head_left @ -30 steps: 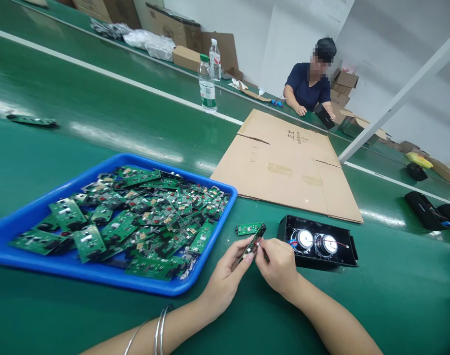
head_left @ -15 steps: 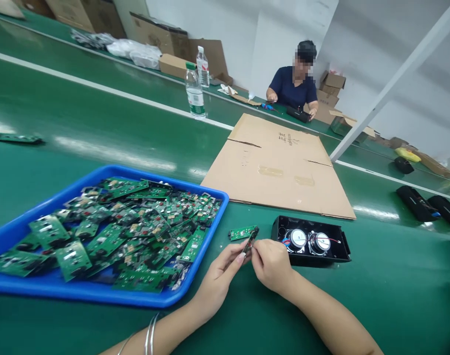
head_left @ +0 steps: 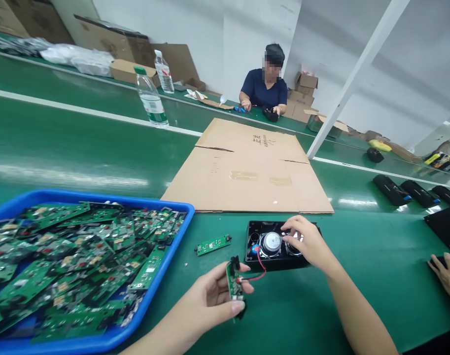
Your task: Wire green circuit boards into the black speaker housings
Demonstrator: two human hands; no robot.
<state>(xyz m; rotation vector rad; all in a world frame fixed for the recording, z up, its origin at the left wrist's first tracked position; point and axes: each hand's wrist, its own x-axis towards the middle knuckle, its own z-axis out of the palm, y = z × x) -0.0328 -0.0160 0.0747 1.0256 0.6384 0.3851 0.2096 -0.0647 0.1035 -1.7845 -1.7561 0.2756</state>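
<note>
Two hands work near centre: left hand (head_left: 210, 301) pinches a light, fragile circuit board (head_left: 232, 286) by its edges; right hand (head_left: 308, 241), fingers curled, rests on the black speaker housing (head_left: 272, 246), wire-linked.

walls (head_left: 195, 29): white | benches (head_left: 62, 143): glossy green | post (head_left: 354, 74): white, slanting | cartons (head_left: 99, 39): along wall

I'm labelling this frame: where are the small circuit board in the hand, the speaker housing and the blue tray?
small circuit board (head_left: 232, 285), head view, green face.
speaker housing (head_left: 253, 230), head view, left rim.
blue tray (head_left: 161, 276), head view, right rim.
</note>
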